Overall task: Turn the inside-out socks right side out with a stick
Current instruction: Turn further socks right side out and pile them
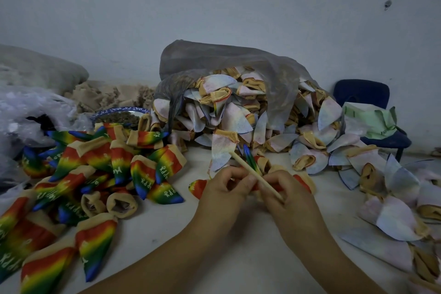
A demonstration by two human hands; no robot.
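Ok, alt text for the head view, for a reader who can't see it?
Over a white table, the left hand pinches a rainbow-striped sock while the right hand holds a thin pale wooden stick. More rainbow socks lie heaped at left; pale inside-out socks spill from a grey plastic bag behind.

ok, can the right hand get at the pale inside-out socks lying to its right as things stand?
Probably, path-wise: only bare table lies between the right hand and the pale inside-out socks. But it grips the stick and, with the left hand, the rainbow sock, so it must let go first.
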